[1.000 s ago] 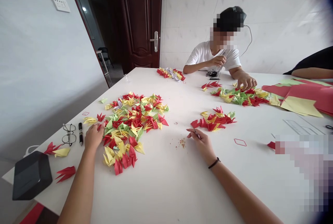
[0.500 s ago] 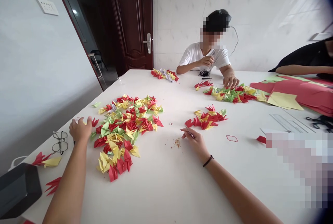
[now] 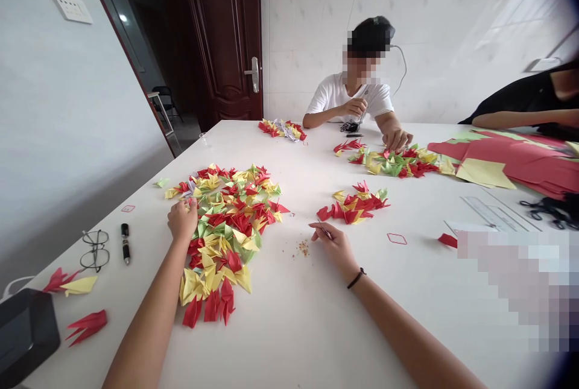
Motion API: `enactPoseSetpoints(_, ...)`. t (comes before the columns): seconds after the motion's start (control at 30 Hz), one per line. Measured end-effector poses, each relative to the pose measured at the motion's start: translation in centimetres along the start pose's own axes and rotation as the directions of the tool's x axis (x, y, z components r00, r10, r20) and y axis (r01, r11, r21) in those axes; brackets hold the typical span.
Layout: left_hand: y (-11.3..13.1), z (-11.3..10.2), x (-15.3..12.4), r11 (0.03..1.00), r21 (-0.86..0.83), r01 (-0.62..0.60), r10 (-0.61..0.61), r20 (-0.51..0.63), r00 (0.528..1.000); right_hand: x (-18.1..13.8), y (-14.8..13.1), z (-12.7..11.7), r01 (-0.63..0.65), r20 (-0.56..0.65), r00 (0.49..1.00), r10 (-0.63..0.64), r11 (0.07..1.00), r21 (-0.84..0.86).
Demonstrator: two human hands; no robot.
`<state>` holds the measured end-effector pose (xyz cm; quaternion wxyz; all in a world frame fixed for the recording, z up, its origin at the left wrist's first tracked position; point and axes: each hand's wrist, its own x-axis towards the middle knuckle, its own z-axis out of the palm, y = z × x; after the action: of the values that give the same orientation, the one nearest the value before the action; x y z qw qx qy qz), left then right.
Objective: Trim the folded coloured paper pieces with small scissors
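Note:
A big heap of small folded paper pieces (image 3: 230,220) in red, yellow and green lies on the white table (image 3: 289,322). My left hand (image 3: 183,220) rests at the heap's left edge with its fingers curled; what they hold is hidden. My right hand (image 3: 333,245) lies on the table right of the heap and pinches a thin dark stick-like tool (image 3: 324,230). A few crumbs (image 3: 303,248) sit just left of that hand. A smaller heap of folded pieces (image 3: 353,205) lies beyond it.
Glasses (image 3: 94,250), a black pen (image 3: 125,243), a dark tablet (image 3: 25,332) and stray folded pieces (image 3: 88,324) lie at the left. Opposite, a person in a white shirt has a hand (image 3: 398,138) on another heap (image 3: 398,163). Big paper sheets (image 3: 497,166), a ruler (image 3: 488,211) and scissors (image 3: 547,211) lie at the right.
My left hand went out left to the stray pieces by the glasses, then came back to the heap's edge; those strays are gone from that spot. My right hand has hardly moved.

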<state>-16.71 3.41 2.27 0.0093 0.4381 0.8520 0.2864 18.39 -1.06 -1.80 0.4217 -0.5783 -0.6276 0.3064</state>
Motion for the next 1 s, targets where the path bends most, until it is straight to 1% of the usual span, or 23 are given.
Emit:
enactPoseSetpoints(0.07, 0.4, -1.0, -0.3, 1.000, 0.014, 0.008, -0.008, 0.004, 1.000, 0.0, -0.1, 0.0, -0.003, 0.002, 1.000, 0.003, 1.000, 0.000)
enactPoseSetpoints(0.13, 0.6, -2.5, -0.8, 0.997, 0.069, -0.015, 0.014, 0.018, 1.000, -0.1, -0.1, -0.1, -0.004, 0.001, 1.000, 0.004, 1.000, 0.002)
enactPoseSetpoints(0.17, 0.5, -3.3, -1.2, 0.995, 0.095, -0.042, 0.038, 0.045, 0.998, -0.1, -0.2, -0.1, -0.006, 0.001, 1.000, 0.006, 1.000, 0.004)
enactPoseSetpoints(0.23, 0.3, -4.9, -2.3, 0.984, 0.132, -0.124, 0.102, 0.163, 0.981, -0.1, -0.3, -0.1, -0.011, -0.002, 1.000, 0.011, 1.000, 0.006)
enactPoseSetpoints(0.3, -0.3, -6.0, -3.9, 0.978, 0.148, -0.146, 0.104, 0.262, 0.959, -0.1, -0.3, -0.1, -0.016, -0.004, 1.000, 0.016, 1.000, 0.008)
enactPoseSetpoints(0.33, -0.8, -6.4, -4.8, 0.979, 0.143, -0.147, 0.100, 0.293, 0.951, -0.1, -0.4, -0.1, -0.015, -0.005, 1.000, 0.015, 1.000, 0.010)
enactPoseSetpoints(0.37, -1.4, -6.5, -5.7, 0.979, 0.149, -0.136, 0.091, 0.280, 0.956, 0.0, -0.4, -0.1, -0.014, -0.007, 1.000, 0.014, 1.000, 0.010)
enactPoseSetpoints(0.43, -3.0, -6.2, -7.8, 0.977, 0.180, -0.117, 0.068, 0.258, 0.964, 0.0, -0.4, -0.1, -0.009, -0.012, 1.000, 0.010, 1.000, 0.009)
enactPoseSetpoints(0.47, -4.0, -5.9, -8.9, 0.977, 0.176, -0.116, 0.066, 0.265, 0.962, 0.0, -0.4, -0.1, -0.008, -0.013, 1.000, 0.008, 1.000, 0.007)
enactPoseSetpoints(0.5, -5.0, -5.4, -10.1, 0.979, 0.145, -0.142, 0.095, 0.286, 0.953, 0.0, -0.4, -0.1, -0.008, -0.015, 1.000, 0.008, 1.000, 0.007)
enactPoseSetpoints(0.57, -7.2, -4.2, -12.7, 0.969, -0.010, -0.245, 0.232, 0.362, 0.903, 0.0, -0.4, -0.1, -0.007, -0.013, 1.000, 0.007, 1.000, 0.012)
enactPoseSetpoints(0.6, -8.0, -3.7, -14.0, 0.959, -0.053, -0.279, 0.278, 0.375, 0.884, 0.0, -0.3, -0.1, -0.007, -0.011, 1.000, 0.008, 1.000, 0.015)
enactPoseSetpoints(0.67, -9.1, -2.7, -16.4, 0.956, 0.005, -0.292, 0.272, 0.348, 0.897, 0.0, -0.3, -0.1, -0.010, -0.005, 1.000, 0.010, 1.000, 0.019)
enactPoseSetpoints(0.7, -9.2, -2.4, -17.3, 0.958, 0.049, -0.284, 0.254, 0.320, 0.913, -0.1, -0.3, -0.1, -0.010, -0.004, 1.000, 0.010, 1.000, 0.019)
enactPoseSetpoints(0.73, -9.0, -2.2, -18.0, 0.954, 0.070, -0.292, 0.257, 0.314, 0.914, -0.1, -0.3, -0.1, -0.009, -0.002, 1.000, 0.009, 1.000, 0.019)
enactPoseSetpoints(0.8, -7.6, -2.0, -18.7, 0.952, 0.071, -0.297, 0.264, 0.297, 0.918, -0.1, -0.4, -0.1, -0.004, -0.003, 1.000, 0.004, 1.000, 0.019)
enactPoseSetpoints(0.83, -6.6, -2.0, -18.8, 0.954, 0.063, -0.294, 0.267, 0.273, 0.924, -0.1, -0.4, -0.1, -0.003, -0.002, 1.000, 0.003, 1.000, 0.018)
enactPoseSetpoints(0.9, -4.4, -2.0, -18.4, 0.959, 0.089, -0.268, 0.249, 0.181, 0.951, -0.1, -0.4, -0.1, -0.002, 0.000, 1.000, 0.002, 1.000, 0.015)
enactPoseSetpoints(0.93, -3.3, -2.0, -18.1, 0.956, 0.131, -0.263, 0.245, 0.142, 0.959, -0.1, -0.4, -0.2, -0.001, 0.003, 1.000, 0.001, 1.000, 0.012)
enactPoseSetpoints(1.0, -1.5, -1.9, -17.4, 0.930, 0.245, -0.275, 0.257, 0.102, 0.961, -0.1, -0.3, -0.2, 0.002, 0.005, 1.000, -0.002, 1.000, 0.008)
